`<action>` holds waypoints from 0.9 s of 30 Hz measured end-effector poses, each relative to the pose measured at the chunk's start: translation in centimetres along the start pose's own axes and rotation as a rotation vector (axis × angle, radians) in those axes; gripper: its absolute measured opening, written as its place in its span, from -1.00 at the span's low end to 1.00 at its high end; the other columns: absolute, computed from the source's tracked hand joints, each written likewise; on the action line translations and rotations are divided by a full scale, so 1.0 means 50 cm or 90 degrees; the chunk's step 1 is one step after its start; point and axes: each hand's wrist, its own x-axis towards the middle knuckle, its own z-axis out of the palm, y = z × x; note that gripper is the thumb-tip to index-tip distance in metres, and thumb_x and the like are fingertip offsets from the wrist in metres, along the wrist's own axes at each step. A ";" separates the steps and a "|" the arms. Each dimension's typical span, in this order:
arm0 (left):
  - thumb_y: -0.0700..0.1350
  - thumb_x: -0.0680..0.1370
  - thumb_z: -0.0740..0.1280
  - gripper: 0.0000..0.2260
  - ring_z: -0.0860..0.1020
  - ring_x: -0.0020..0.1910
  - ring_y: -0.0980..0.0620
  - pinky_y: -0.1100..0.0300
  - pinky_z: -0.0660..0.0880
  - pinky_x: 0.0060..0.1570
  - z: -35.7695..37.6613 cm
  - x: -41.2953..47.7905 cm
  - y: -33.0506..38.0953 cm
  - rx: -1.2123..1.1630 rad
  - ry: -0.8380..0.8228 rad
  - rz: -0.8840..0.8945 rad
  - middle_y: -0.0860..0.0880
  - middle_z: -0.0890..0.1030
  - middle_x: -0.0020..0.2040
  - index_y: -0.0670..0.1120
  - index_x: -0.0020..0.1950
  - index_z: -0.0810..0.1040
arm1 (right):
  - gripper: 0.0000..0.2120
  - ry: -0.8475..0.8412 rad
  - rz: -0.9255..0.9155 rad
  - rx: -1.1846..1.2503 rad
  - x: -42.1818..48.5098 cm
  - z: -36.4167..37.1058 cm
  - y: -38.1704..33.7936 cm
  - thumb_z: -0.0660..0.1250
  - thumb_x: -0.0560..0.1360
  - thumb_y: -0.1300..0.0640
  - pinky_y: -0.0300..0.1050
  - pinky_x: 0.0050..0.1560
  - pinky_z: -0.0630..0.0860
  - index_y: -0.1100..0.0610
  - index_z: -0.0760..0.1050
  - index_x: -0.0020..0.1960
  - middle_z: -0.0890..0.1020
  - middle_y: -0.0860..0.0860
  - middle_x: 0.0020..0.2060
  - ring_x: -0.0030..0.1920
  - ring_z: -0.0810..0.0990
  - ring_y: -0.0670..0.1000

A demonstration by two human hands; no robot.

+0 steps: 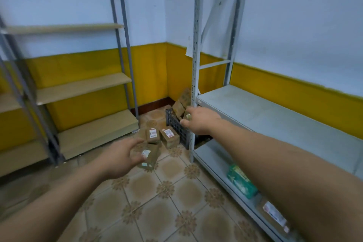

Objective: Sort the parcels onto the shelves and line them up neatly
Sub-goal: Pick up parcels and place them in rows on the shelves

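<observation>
Both forearms fill the near edge as I reach out over the tiled floor (169, 198). Starting at the left, the tan-boarded rack (84, 88) stands against the yellow wall with its boards bare as far as I can see. My left hand (119, 158) hangs just above the nearest floor parcel (148, 156), fingers spread and curled, grip released and holding nothing. Behind it lie two more labelled parcels, one (152, 134) beside the other (170, 136), all small brown cartons resting on the tiles.

I judge these light and fairly stiff: cardboard that keeps its shape but dents at the corners if squeezed. Taking one across two opposite side faces, clear of the paper label, looks safest.

Further right, a dark crate (176, 126) sits in the far corner with several cartons (181, 102) piled loosely in it, tilted against each other. My right hand (200, 121) is over the crate's rim, fingers pinched together on something small and pale; blur keeps me from telling whether it grips a carton.

The grey rack's upright post (193, 92) stands just in front of the crate and would catch a carton swung carelessly across. The grey middle shelf (279, 124) is bare. On the lower shelf a green packet (241, 182) and another labelled parcel (273, 212) already lie near my right forearm.
</observation>
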 end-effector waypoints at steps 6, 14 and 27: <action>0.16 0.54 0.33 -0.45 0.34 0.39 0.05 0.16 0.29 0.31 0.034 0.141 -0.096 -0.016 -0.037 -0.044 0.05 0.35 0.46 0.12 0.49 0.27 | -0.38 -0.055 -0.004 0.008 0.176 0.059 -0.011 0.13 0.57 -0.30 0.13 0.24 0.45 0.06 0.30 0.48 0.45 0.12 0.39 0.33 0.46 0.18; 0.16 0.53 0.33 -0.44 0.35 0.40 0.02 0.11 0.31 0.33 0.057 0.419 -0.195 -0.050 -0.078 -0.113 0.03 0.35 0.47 0.11 0.50 0.27 | -0.38 -0.132 0.021 0.054 0.472 0.147 0.040 0.12 0.59 -0.29 0.06 0.16 0.44 0.09 0.30 0.48 0.47 0.14 0.37 0.31 0.46 0.19; 0.13 0.59 0.28 -0.46 0.28 0.46 -0.01 0.18 0.26 0.30 0.063 0.755 -0.493 -0.100 -0.187 -0.213 -0.01 0.26 0.53 0.04 0.53 0.24 | -0.46 -0.257 0.085 0.126 0.834 0.305 -0.034 0.14 0.62 -0.21 -0.06 0.03 0.39 0.12 0.36 0.45 0.51 0.15 0.32 0.22 0.51 0.16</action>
